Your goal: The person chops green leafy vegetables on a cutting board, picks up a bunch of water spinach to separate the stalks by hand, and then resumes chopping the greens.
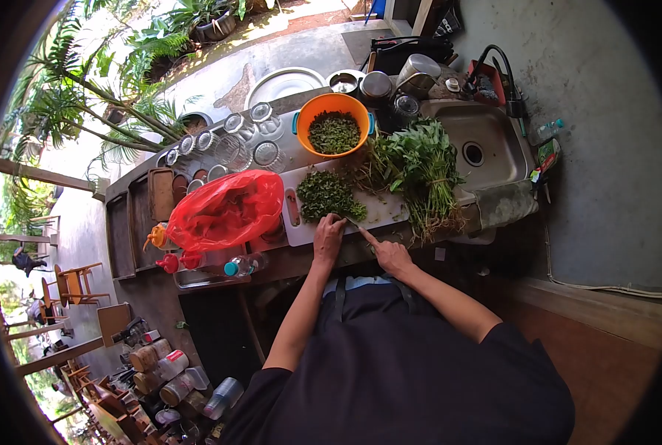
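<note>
A heap of chopped leafy greens (325,194) lies on a white cutting board (301,231). My left hand (329,239) is closed at the heap's near edge, its fingertips pressed on some of the greens. My right hand (392,256) grips a knife (355,225), index finger stretched forward along it; the blade points toward the greens by my left fingers. Most of the handle is hidden in my palm. To the right, a large bunch of uncut greens (426,167) with roots on its stems lies across the board's end. Behind the board stands an orange basin (304,122) with chopped greens inside.
A metal sink (510,141) with a black faucet (515,104) is at the right. Left of the board sit a red plastic bag (231,211), a water bottle (243,265) and several upturned glasses (266,154). Metal pots (375,85) stand at the back.
</note>
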`<state>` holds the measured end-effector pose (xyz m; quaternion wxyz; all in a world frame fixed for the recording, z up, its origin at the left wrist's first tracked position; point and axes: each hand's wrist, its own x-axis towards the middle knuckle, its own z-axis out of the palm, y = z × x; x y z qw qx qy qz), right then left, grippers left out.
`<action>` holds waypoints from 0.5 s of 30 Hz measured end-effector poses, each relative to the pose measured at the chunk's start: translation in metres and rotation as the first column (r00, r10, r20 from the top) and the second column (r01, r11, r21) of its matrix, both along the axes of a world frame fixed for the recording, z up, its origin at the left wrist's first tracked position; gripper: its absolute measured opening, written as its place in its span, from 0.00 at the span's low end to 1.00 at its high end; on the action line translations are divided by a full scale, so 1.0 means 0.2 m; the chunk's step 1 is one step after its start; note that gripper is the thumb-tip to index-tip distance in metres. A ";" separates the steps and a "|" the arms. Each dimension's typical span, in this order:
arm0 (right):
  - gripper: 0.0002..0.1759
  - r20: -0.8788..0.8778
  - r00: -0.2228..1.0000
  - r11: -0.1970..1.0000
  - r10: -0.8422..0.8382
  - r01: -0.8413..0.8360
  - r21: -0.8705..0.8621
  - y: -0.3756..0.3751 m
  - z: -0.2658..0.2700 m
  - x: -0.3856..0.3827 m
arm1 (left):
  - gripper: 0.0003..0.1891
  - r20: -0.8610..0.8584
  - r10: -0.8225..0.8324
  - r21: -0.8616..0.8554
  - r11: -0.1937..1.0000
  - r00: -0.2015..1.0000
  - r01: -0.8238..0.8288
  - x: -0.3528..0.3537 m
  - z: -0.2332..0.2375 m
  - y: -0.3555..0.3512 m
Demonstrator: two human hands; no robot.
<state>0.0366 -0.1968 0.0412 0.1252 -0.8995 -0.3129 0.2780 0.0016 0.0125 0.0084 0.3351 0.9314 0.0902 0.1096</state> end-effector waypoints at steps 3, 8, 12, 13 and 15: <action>0.48 0.066 0.998 0.997 -0.026 0.020 0.080 -0.02 -0.02 -0.01 | 0.09 -0.007 -0.011 0.031 0.999 1.000 0.011 -0.01 0.00 0.00; 0.46 0.052 0.997 0.995 -0.065 0.060 0.085 -0.01 0.02 0.01 | 0.08 0.032 0.003 0.001 1.000 0.999 -0.003 0.01 -0.01 0.00; 0.44 0.019 0.996 0.995 -0.082 0.080 0.062 0.01 0.11 0.01 | 0.08 -0.009 0.033 -0.056 0.998 0.999 -0.034 0.03 -0.05 -0.01; 0.44 0.020 0.996 0.995 -0.082 0.081 0.062 0.01 0.13 0.01 | 0.08 0.002 0.033 -0.061 0.998 0.999 -0.033 0.04 -0.05 -0.01; 0.43 0.013 0.998 0.998 -0.055 0.055 0.026 0.02 0.15 0.01 | 0.08 -0.004 0.033 -0.057 0.998 0.999 -0.033 0.04 -0.05 -0.01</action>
